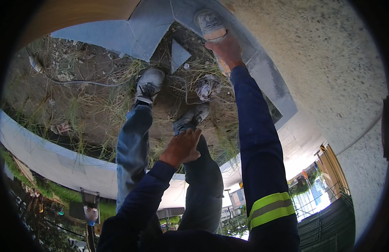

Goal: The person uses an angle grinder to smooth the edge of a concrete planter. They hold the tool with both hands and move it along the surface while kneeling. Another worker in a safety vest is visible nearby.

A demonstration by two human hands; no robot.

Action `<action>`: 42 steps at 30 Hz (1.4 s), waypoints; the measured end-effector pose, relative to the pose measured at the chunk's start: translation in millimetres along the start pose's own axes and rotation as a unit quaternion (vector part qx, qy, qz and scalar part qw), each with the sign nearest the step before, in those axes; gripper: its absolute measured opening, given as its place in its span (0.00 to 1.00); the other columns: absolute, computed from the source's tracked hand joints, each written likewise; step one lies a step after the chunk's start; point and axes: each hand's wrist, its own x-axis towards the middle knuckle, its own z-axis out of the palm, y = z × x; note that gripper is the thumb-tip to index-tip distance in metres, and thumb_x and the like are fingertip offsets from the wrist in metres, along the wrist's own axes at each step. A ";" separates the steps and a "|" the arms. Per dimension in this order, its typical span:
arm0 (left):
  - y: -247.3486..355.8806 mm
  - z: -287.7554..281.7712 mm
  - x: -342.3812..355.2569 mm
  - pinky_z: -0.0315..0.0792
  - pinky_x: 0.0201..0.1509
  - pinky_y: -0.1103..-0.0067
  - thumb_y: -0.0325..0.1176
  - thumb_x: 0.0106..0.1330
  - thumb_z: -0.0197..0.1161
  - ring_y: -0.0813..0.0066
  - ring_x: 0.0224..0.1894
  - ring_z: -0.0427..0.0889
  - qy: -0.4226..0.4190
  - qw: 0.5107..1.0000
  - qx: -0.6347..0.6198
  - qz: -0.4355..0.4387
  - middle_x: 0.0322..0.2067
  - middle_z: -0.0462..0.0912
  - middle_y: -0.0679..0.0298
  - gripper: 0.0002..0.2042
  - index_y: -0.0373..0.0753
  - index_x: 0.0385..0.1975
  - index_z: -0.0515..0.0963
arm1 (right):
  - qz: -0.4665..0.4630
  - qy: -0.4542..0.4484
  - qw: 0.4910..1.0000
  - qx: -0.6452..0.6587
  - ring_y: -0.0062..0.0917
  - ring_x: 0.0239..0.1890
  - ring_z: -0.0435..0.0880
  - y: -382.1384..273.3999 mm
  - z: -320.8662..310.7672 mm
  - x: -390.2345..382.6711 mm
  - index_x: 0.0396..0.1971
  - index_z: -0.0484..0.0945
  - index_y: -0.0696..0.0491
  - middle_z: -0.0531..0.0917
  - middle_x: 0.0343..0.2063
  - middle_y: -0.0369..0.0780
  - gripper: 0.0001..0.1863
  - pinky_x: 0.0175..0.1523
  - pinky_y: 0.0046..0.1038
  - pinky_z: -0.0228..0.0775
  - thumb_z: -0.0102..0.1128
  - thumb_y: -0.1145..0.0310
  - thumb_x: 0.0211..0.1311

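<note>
My right hand (226, 50) reaches up to the grey stone border (255, 63) and is closed on a dusty tool (209, 25) with a pale grey top and an orange band, its exact kind unclear. My left hand (181, 147) is over my right leg, fingers apart and slightly bent, with nothing seen in it. My shoes (148, 84) stand among dry grass and dirt. Near them lie a loose triangular grey slab piece (178, 54) and a crumpled pale scrap (207, 88).
Grey slabs (135, 33) edge the dirt at the top. A speckled pale surface (337, 67) fills the right side. A thin cable (89, 82) crosses the dirt. A curved pale ledge (43, 147) runs behind. A person (91, 212) is at the lower left; green fencing (324, 218) is lower right.
</note>
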 end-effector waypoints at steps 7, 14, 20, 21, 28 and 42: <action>1.4 2.4 0.3 0.76 0.61 0.53 0.41 0.55 0.75 0.40 0.58 0.80 -0.002 1.000 0.010 -0.004 0.59 0.75 0.45 0.40 0.40 0.67 0.64 | 0.025 -0.025 0.998 0.050 0.44 0.50 0.88 -4.0 -9.9 -1.2 0.53 0.77 0.59 0.87 0.46 0.50 0.40 0.55 0.43 0.79 0.80 0.52 0.40; 1.8 -0.2 0.2 0.76 0.61 0.53 0.41 0.54 0.75 0.40 0.57 0.80 -0.005 1.000 -0.001 -0.008 0.58 0.76 0.44 0.39 0.40 0.67 0.64 | 0.018 0.008 0.999 0.034 0.40 0.47 0.89 4.6 -6.6 -5.3 0.50 0.81 0.57 0.89 0.45 0.47 0.34 0.54 0.41 0.80 0.81 0.56 0.42; 3.0 1.8 2.1 0.76 0.61 0.54 0.40 0.54 0.75 0.39 0.56 0.81 -0.005 1.000 0.002 -0.006 0.57 0.76 0.44 0.39 0.40 0.67 0.65 | 0.013 -0.008 0.999 -0.042 0.40 0.48 0.89 6.1 -6.5 -8.7 0.53 0.80 0.57 0.89 0.46 0.47 0.36 0.54 0.40 0.80 0.81 0.55 0.42; 3.1 1.4 0.7 0.76 0.61 0.54 0.40 0.54 0.75 0.39 0.56 0.81 -0.003 1.000 -0.001 -0.007 0.57 0.76 0.44 0.39 0.40 0.67 0.65 | 0.013 -0.011 0.999 -0.041 0.40 0.48 0.89 5.9 -6.1 -8.9 0.53 0.80 0.57 0.89 0.46 0.47 0.37 0.54 0.39 0.80 0.81 0.55 0.42; 3.4 6.9 1.8 0.78 0.55 0.53 0.39 0.55 0.73 0.42 0.53 0.82 0.020 1.000 0.017 0.012 0.49 0.77 0.47 0.33 0.37 0.60 0.66 | 0.034 0.016 0.999 0.020 0.41 0.48 0.89 16.7 -9.1 -1.8 0.54 0.79 0.57 0.89 0.46 0.47 0.38 0.54 0.39 0.79 0.81 0.54 0.42; 5.8 2.0 2.5 0.74 0.63 0.53 0.40 0.56 0.74 0.40 0.59 0.79 -0.016 1.000 0.002 -0.019 0.59 0.75 0.45 0.40 0.41 0.68 0.63 | 0.015 -0.031 0.999 -0.001 0.42 0.49 0.88 -3.0 -7.5 -2.6 0.54 0.78 0.58 0.88 0.47 0.49 0.38 0.55 0.40 0.79 0.80 0.54 0.42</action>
